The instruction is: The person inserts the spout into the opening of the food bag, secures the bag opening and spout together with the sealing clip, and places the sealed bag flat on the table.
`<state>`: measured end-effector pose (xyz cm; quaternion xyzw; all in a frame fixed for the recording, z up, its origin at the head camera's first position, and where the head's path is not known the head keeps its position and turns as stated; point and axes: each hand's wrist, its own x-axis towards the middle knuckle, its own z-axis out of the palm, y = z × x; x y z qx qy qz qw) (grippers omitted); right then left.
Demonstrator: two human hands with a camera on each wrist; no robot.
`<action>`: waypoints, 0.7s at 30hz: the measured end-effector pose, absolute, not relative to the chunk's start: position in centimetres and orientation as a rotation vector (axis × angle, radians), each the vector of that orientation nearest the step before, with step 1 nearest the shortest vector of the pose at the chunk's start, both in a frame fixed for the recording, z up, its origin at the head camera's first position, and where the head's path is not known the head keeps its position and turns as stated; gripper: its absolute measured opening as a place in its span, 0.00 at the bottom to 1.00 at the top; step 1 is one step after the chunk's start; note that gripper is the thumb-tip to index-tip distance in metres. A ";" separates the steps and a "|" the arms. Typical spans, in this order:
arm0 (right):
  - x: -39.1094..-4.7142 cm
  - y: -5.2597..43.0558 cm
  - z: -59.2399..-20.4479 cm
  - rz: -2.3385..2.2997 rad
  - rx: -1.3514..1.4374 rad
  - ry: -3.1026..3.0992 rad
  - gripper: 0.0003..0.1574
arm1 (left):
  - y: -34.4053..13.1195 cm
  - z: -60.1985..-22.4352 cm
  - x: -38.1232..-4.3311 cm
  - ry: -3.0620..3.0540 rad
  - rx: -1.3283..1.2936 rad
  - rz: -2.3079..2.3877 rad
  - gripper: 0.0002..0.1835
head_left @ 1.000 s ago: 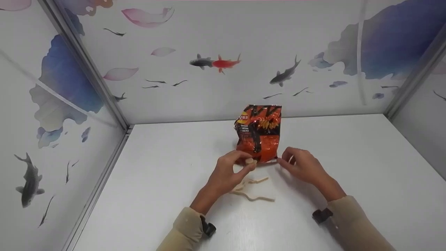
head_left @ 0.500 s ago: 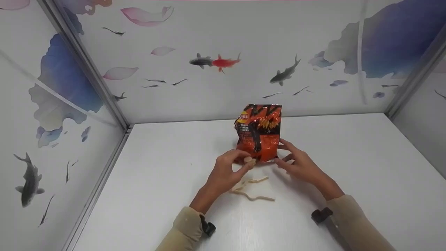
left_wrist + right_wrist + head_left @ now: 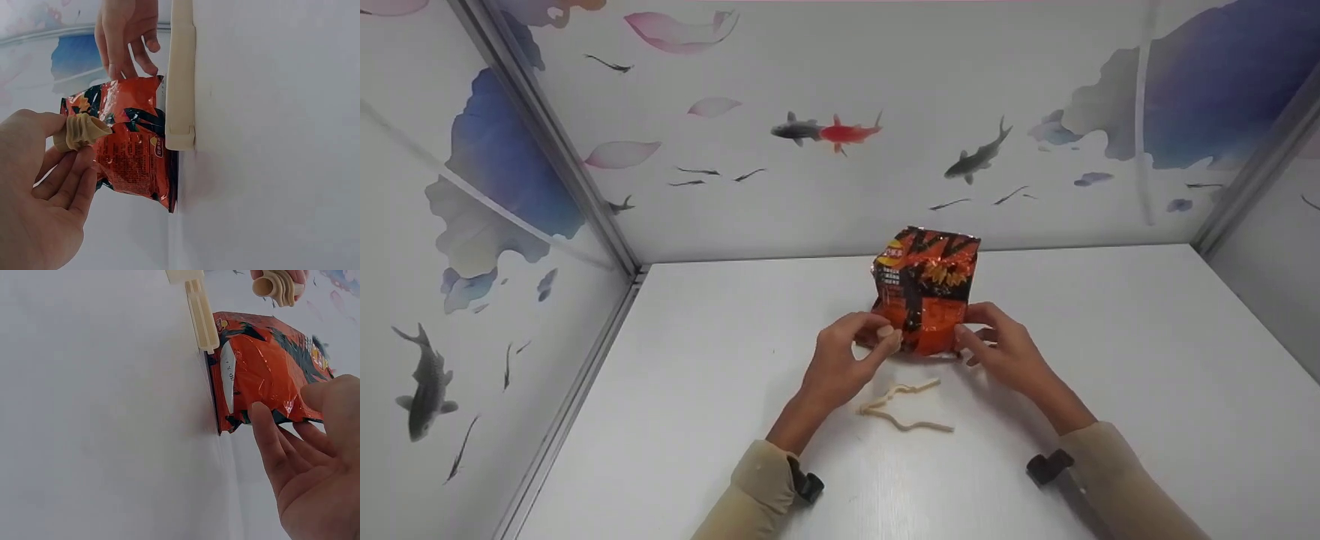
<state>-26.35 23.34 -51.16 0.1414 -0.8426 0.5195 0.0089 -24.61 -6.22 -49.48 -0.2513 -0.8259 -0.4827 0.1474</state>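
1. The left hand (image 3: 840,360) pinches a ribbed beige plastic spout-like piece (image 3: 81,130), probably to leave its mouth free.
2. The right hand (image 3: 1009,352) has fingers clamped across the glossy orange-and-black foil bag (image 3: 934,300), likely steadying it upright on the white tabletop (image 3: 697,375).
3. A slim beige plastic two-armed piece (image 3: 181,84) lies nearer the person, arms splayed.
4. Some right fingertips are hidden; the bag's contents cannot be seen.

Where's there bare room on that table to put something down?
Bare white table runs from the left hand to the left wall, and from the right hand to the right wall. Another patch lies between the two sleeves. The middle is crowded: orange bag, hands, and V-shaped cream piece close together.
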 end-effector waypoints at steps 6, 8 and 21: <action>-26.4 22.9 -51.1 1.553 0.338 -2.595 0.26 | -6.4 -49.5 -24.8 -2.356 -0.705 -1.416 0.15; -26.4 22.7 -51.1 1.533 0.334 -2.565 0.22 | -6.5 -49.5 -24.9 -2.354 -0.691 -1.423 0.15; -26.5 23.1 -51.1 1.409 0.281 -2.556 0.17 | -7.2 -48.8 -25.5 -2.326 -0.554 -1.440 0.15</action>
